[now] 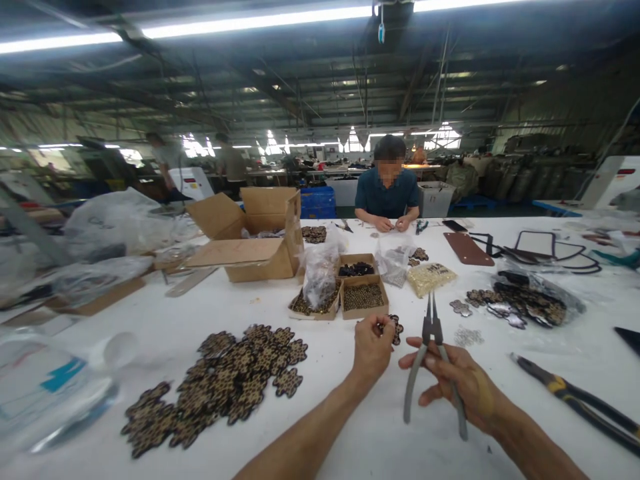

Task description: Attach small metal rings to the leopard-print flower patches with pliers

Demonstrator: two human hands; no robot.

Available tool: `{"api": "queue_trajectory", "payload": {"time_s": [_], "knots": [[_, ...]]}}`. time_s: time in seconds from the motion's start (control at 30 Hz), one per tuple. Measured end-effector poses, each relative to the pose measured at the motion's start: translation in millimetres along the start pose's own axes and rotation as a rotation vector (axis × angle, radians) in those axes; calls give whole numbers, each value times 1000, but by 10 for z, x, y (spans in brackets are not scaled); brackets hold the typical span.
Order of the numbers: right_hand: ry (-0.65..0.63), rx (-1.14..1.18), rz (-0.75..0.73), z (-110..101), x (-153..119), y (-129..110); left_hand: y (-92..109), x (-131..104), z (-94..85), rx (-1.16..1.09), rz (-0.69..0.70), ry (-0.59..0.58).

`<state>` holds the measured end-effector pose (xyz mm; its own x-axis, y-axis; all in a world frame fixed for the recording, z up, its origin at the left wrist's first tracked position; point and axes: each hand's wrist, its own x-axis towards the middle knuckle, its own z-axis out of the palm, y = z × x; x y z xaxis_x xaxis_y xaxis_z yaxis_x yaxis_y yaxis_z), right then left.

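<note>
My left hand [373, 347] pinches a flower-shaped patterned piece [397, 329] near the table's middle, just in front of the small boxes. To its right, my right hand [457, 380] is wrapped round grey-handled pliers [434, 363], whose thin jaws point away from me, slightly apart. A large pile of similar flower pieces [225, 380] lies on the white table to the left. Small metal rings [469, 336] are scattered beyond my right hand. A cardboard box of brass-coloured studs [363, 297] stands beyond my left hand.
A second pair of pliers [575, 393] lies at the right. Beyond the small boxes stand an open carton [265, 240] and a bag of cream pieces [431, 278]. Bagged flower pieces [535, 300] lie at the right. A person [387, 187] sits across the table, both hands on it.
</note>
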<state>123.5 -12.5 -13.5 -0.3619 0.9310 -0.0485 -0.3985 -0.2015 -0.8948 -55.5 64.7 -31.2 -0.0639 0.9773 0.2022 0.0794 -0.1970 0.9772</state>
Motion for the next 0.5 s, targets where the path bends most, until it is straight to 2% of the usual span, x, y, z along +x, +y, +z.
{"api": "queue_trajectory", "payload": {"time_s": [0.27,0.5], "knots": [[-145,87,281,184,-196,-81,283,76,-187,57,148,-49],[-187,140,255,206,-209,-45,352,49,-197,98,178,-51]]}}
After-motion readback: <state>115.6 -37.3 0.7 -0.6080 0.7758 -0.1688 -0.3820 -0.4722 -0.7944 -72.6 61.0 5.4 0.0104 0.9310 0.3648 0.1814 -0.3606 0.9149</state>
